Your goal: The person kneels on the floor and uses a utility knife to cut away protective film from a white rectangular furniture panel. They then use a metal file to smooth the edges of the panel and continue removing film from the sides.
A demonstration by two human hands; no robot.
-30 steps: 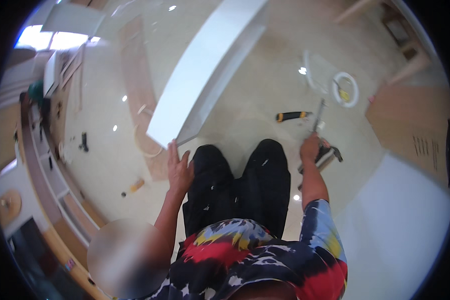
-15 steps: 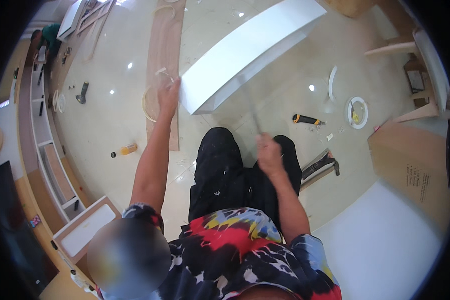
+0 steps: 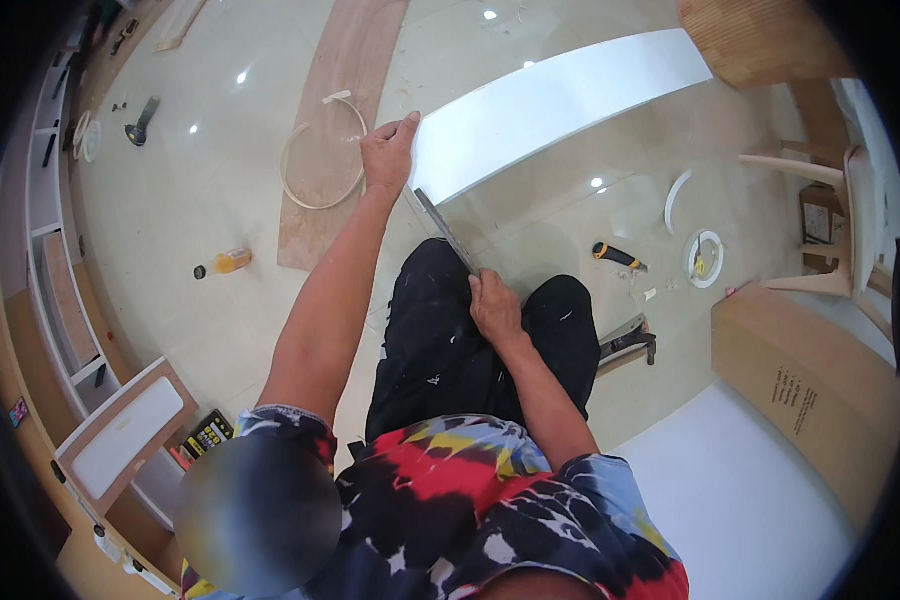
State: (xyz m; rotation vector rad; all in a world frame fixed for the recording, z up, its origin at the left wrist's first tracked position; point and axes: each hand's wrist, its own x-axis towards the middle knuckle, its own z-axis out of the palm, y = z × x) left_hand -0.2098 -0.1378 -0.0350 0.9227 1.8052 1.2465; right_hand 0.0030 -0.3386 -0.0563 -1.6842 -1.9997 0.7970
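- The white panel (image 3: 560,105) runs from just ahead of the person's knees, up and away to the right, its far end near a wooden surface (image 3: 760,40). Its near end lies at the left hand.
- A wooden plank (image 3: 355,50) lies on the floor left of the panel, passing beyond the left hand.
- A cardboard box (image 3: 810,370) stands to the right, well apart from both hands.
- The left hand (image 3: 388,155) is closed on the far corner of the panel's near end, thumb stretched along the edge and pointing forward, the other fingers folded and partly hidden. The forearm reaches nearly straight forward, leaning slightly right.
- The right hand (image 3: 495,310) is curled tightly around the near end of a metal tool, knuckles up, just above the gap between the knees. Its elbow is bent and its forearm slants forward and left.
- The metal tool (image 3: 448,235), long, flat and grey, slants forward and left over one knee. Its tip is at the panel's near corner; whether they touch, I cannot tell.
- A hammer (image 3: 630,345) lies on the floor beside the right knee.
- A black-and-orange utility knife (image 3: 618,256) lies beyond the hammer.
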